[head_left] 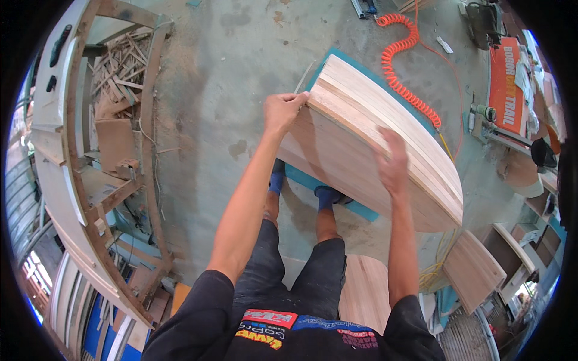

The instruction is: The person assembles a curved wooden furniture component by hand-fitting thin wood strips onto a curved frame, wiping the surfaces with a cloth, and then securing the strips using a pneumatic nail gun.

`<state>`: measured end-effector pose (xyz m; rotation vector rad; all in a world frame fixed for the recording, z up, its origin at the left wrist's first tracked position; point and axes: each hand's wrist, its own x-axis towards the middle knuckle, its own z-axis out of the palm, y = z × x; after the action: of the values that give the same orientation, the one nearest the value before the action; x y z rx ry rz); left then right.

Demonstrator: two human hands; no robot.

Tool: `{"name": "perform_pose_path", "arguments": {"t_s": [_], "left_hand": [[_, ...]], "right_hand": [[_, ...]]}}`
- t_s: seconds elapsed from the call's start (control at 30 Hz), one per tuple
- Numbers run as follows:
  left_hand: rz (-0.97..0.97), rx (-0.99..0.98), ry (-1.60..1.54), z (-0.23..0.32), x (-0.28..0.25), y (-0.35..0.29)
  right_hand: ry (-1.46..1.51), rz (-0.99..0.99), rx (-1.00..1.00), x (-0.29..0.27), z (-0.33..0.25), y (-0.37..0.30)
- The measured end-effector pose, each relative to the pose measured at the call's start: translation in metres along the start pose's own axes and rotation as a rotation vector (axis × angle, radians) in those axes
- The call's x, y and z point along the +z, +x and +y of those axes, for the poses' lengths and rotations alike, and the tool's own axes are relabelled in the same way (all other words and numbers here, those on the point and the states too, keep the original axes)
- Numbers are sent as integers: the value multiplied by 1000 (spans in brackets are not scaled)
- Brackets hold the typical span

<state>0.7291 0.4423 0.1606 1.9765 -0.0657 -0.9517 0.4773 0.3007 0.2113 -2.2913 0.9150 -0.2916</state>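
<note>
A large pale laminated wooden piece with a curved outer side stands tilted in front of me, its flat near face turned toward my legs. My left hand is closed at its upper left corner, thumb and fingers pinched on the edge. A thin pale strip sticks up just beyond those fingers; whether they hold it too, I cannot tell. Over the long upper edge, right of the middle, is my right hand. Motion smears its fingers, and any contact with the wood is unclear.
Teal sheets lie under the wooden piece. Beyond it, a coiled orange air hose leads toward a tool. A wooden frame bench with scrap wood stands left. Another wooden panel lies by my legs; more panels lean at right.
</note>
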Motion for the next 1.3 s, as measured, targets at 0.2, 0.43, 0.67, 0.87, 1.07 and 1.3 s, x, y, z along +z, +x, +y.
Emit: {"name": "perform_pose_path", "arguments": {"t_s": [0.2, 0.43, 0.67, 0.87, 1.07, 1.3], "left_hand": [[-112, 35, 42, -4, -11, 19], [-181, 34, -271, -21, -15, 7], [114, 340, 12, -19, 17, -24], [215, 373, -23, -18, 27, -20], [196, 396, 65, -14, 21, -18], [266, 305, -50, -17, 31, -21]], "right_hand": [[-163, -35, -187, 80, -49, 34], [-192, -23, -169, 87, -52, 35], [-251, 30, -263, 91, -42, 31], [-320, 62, -311, 93, -48, 32], [-259, -11, -282, 87, -45, 37], [-243, -32, -209, 82, -57, 38]]}}
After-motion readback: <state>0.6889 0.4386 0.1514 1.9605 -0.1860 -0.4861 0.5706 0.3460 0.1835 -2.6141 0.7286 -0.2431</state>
